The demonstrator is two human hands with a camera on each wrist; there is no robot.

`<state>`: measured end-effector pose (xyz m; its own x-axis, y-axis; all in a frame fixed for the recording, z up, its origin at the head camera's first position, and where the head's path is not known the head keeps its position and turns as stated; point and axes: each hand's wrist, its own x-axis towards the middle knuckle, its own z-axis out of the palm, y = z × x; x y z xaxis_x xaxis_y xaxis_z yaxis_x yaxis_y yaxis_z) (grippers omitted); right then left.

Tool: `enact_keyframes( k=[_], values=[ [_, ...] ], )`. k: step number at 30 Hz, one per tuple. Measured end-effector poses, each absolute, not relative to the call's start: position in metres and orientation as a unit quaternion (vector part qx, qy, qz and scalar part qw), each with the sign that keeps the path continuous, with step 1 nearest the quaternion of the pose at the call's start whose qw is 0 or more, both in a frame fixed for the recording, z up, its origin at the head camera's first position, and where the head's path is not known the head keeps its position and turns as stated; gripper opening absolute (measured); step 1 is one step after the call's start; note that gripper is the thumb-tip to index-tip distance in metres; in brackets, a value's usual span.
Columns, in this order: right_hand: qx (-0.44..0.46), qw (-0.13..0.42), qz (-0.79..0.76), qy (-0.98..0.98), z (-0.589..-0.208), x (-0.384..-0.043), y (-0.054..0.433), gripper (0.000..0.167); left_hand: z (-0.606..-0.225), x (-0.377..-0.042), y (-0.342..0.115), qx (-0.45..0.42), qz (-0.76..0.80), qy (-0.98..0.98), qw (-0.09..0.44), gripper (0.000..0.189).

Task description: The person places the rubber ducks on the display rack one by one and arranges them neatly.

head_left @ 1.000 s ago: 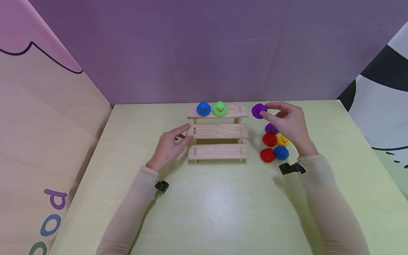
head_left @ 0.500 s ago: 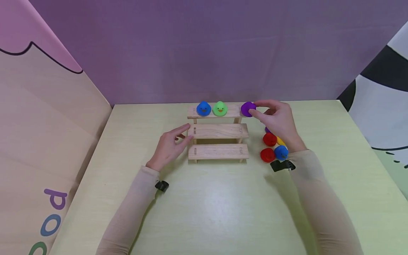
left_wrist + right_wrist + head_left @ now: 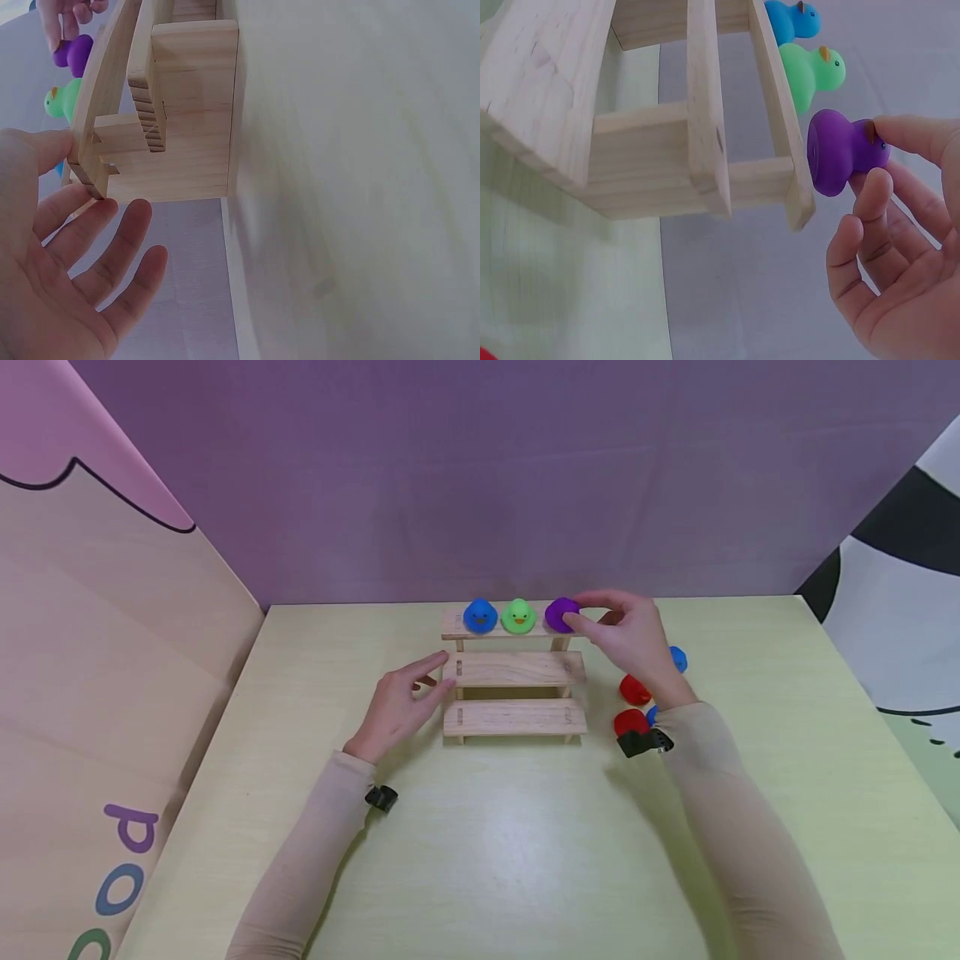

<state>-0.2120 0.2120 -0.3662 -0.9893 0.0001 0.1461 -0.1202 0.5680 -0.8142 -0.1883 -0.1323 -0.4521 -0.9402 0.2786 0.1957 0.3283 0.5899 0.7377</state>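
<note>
My right hand (image 3: 630, 631) pinches a purple rubber duck (image 3: 840, 152) by its head, close over the right part of the top shelf. The duck's flat base faces the plank in the right wrist view. On that shelf stand a blue duck (image 3: 480, 616) and a green duck (image 3: 518, 616), side by side to the left of the purple one. My left hand (image 3: 393, 706) grips the left end of the middle plank of the three-step wooden stand (image 3: 517, 668). In the left wrist view the thumb lies on the plank's top and the index finger under its end.
Right of the stand, more ducks lie on the table (image 3: 495, 852): a red one (image 3: 634, 690), a second red one (image 3: 631, 722) and a blue one (image 3: 678, 659). My right hand and forearm partly cover this group. A purple cloth wall (image 3: 480, 485) rises right behind the table's back edge.
My right hand has carried the purple duck leftward, from beside the stand to over the top shelf, near the green duck. The left hand has stayed on the stand.
</note>
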Motion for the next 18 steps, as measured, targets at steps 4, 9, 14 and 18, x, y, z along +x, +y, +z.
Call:
enact_keyframes(
  k=[4, 9, 14, 18],
  values=[
    [0.042, 0.065, 0.461, -0.884, -0.369, -0.215, 0.207, 0.044, -0.453, -0.188, -0.132, -0.173, -0.42, -0.891, 0.027, 0.054],
    [0.044, 0.059, 0.467, -0.881, -0.37, -0.216, 0.204, 0.042, -0.453, -0.187, -0.132, -0.172, -0.419, -0.891, 0.027, 0.054],
    [0.048, 0.054, 0.468, -0.881, -0.371, -0.218, 0.201, 0.041, -0.452, -0.187, -0.133, -0.171, -0.417, -0.892, 0.03, 0.053],
    [0.055, 0.056, 0.467, -0.881, -0.371, -0.219, 0.198, 0.04, -0.452, -0.186, -0.133, -0.171, -0.416, -0.893, 0.031, 0.054]
  ],
)
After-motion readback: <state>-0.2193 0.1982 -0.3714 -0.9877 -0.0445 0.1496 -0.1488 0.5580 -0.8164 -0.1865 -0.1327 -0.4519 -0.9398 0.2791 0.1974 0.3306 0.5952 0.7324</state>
